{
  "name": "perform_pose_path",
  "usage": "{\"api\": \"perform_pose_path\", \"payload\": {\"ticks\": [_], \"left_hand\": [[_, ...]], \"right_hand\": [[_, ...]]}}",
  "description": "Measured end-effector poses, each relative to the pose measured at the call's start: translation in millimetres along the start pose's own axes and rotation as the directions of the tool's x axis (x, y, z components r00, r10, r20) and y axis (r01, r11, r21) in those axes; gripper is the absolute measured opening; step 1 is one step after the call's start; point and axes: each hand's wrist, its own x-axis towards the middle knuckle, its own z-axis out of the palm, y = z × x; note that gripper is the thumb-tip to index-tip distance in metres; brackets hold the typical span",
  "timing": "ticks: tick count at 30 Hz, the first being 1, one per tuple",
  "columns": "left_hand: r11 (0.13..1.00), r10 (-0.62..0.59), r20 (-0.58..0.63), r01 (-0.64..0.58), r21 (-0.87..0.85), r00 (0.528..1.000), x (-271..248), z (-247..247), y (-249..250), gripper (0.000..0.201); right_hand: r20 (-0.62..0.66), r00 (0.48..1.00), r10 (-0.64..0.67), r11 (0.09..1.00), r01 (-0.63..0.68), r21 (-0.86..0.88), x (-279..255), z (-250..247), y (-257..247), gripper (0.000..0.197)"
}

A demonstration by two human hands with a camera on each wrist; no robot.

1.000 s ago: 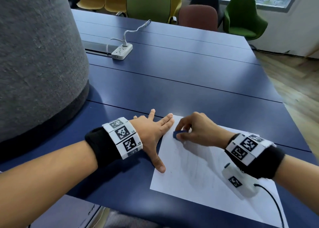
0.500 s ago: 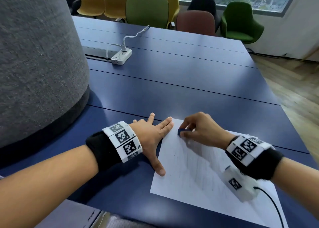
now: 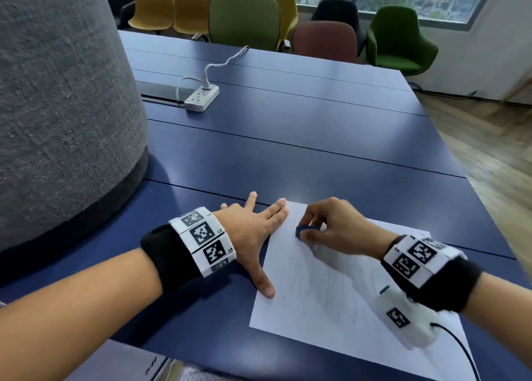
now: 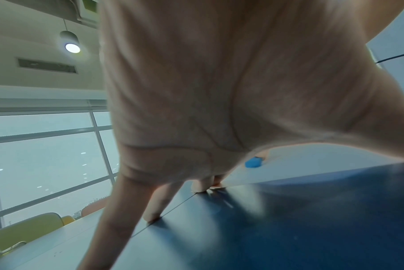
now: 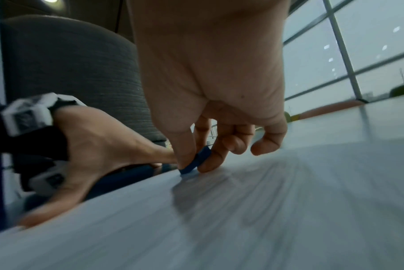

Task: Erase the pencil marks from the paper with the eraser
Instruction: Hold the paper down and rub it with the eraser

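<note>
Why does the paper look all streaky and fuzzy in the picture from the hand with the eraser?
In the right wrist view the paper sits very close to the lens and smears into blur, while the eraser looks sharper. The head view shows the paper clearly, with faint pencil marks. In the left wrist view the left hand fills the frame, soft and out of focus.

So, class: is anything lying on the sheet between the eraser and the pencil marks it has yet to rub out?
Nothing visible. The right hand pinches the blue eraser against the paper, with faint marks bare beside it.
</note>
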Motion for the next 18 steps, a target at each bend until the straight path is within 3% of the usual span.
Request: {"api": "perform_pose_path", "payload": {"ticks": [3,8,13,18], "left_hand": [[1.0,-0.002,-0.001,0.002,-0.002,1.0,0.5,0.2,0.4,0.153],[1.0,0.004,-0.003,-0.004,0.006,1.0,1.8,1.1,-0.8,0.153],[1.0,0.009,-0.01,-0.009,0.013,1.0,2.9,1.8,-1.6,0.154],[1.0,0.012,-0.026,-0.012,0.007,1.0,2.9,3.6,-2.3,0.154]], "right_hand": [[-0.087,0.995,0.047,0.999,-0.047,0.002,11.4,-6.5,8.8,0.006],[0.033,0.999,0.006,1.0,-0.006,-0.004,-0.8,2.3,1.1,0.004],[-0.09,0.994,0.067,0.998,-0.068,-0.001,20.8,-8.5,4.8,0.006],[0.017,1.0,0.022,1.0,-0.022,0.003,10.4,1.9,-1.4,0.004]]}}
